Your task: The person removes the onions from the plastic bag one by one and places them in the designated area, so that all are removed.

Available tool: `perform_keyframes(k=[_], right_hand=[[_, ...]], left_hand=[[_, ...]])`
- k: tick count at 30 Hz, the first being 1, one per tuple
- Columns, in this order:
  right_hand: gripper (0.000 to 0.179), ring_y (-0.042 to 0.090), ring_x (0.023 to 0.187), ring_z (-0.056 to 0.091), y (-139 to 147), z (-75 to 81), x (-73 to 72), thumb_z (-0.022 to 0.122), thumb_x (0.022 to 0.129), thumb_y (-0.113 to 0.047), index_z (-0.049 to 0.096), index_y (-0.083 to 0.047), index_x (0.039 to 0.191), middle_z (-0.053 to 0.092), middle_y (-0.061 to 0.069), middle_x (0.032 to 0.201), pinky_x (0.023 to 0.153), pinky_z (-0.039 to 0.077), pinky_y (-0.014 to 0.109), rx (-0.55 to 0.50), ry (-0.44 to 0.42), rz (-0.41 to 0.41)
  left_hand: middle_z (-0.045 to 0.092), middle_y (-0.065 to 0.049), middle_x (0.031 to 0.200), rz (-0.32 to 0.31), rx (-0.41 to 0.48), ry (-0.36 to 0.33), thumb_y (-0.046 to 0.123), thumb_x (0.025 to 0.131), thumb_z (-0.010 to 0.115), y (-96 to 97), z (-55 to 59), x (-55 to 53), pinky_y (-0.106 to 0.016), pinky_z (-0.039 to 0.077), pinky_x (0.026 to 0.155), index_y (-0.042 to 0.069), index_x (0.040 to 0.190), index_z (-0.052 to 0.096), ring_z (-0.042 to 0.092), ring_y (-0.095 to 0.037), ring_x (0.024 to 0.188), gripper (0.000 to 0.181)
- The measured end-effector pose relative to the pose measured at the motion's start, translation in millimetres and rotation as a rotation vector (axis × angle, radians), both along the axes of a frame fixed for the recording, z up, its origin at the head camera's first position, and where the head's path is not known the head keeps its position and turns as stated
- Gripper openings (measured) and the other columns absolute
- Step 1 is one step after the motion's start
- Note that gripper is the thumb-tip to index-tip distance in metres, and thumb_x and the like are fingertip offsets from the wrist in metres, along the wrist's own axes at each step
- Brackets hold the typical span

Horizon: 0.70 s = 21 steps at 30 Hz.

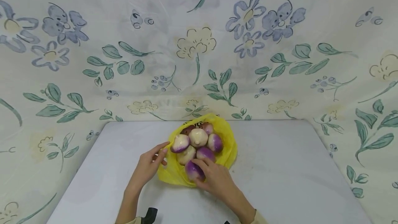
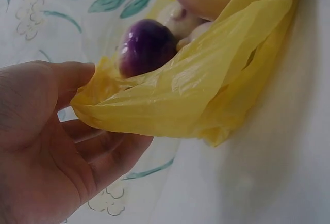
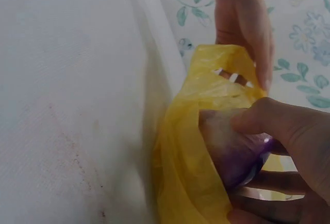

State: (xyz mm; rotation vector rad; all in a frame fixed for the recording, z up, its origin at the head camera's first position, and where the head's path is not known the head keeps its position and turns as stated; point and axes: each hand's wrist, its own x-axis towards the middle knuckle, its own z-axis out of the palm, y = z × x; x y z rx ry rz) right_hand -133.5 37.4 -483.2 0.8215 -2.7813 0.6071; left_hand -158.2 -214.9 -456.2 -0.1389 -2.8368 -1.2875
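Note:
A yellow plastic bag (image 1: 230, 148) lies opened out on the table, with several purple-and-white turnips (image 1: 198, 137) piled in it. At the near side of the pile, my right hand (image 1: 217, 179) grips one purple turnip (image 1: 193, 170) between thumb and fingers; the right wrist view shows this turnip (image 3: 232, 146) against the bag's edge. On the left, my left hand (image 1: 147, 165) pinches the bag's rim between thumb and fingers, also seen in the left wrist view. Something reddish-brown (image 1: 187, 130) sits at the back of the bag, its kind unclear.
The bag rests on a white table (image 1: 280, 168) near its far edge. Behind and beside the table hangs a flower-patterned cloth (image 1: 199, 61). Small reddish specks (image 3: 77, 157) dot the tabletop in the right wrist view.

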Motion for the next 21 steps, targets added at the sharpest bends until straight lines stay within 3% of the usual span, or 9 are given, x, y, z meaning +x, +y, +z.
perform_keyframes(k=[5, 21], right_hand=[[0.057, 0.003, 0.067, 0.049, 3.6, 5.5, 1.1, 0.074, 0.083, -0.045, 0.056, -0.025, 0.134, 0.068, -0.001, 0.114, 0.067, 0.051, 0.019, -0.027, -0.009, 0.011], [0.058, 0.003, 0.066, 0.048, 16.9, 20.3, 2.3, 0.074, 0.083, -0.044, 0.056, -0.024, 0.135, 0.067, -0.001, 0.113, 0.067, 0.05, 0.017, -0.082, 0.011, 0.0]], left_hand=[[0.069, -0.005, 0.089, -0.004, -0.002, 0.018, 0.029, 0.102, 0.054, 0.7, -0.3, 1.3, -0.022, 0.046, 0.063, 0.018, 0.134, 0.06, 0.064, -0.013, 0.07, 0.035], [0.068, -0.003, 0.082, -0.008, 0.005, 0.029, 0.03, 0.101, 0.055, 0.5, 0.5, 2.8, -0.021, 0.045, 0.06, 0.018, 0.134, 0.06, 0.064, -0.013, 0.068, 0.035]])
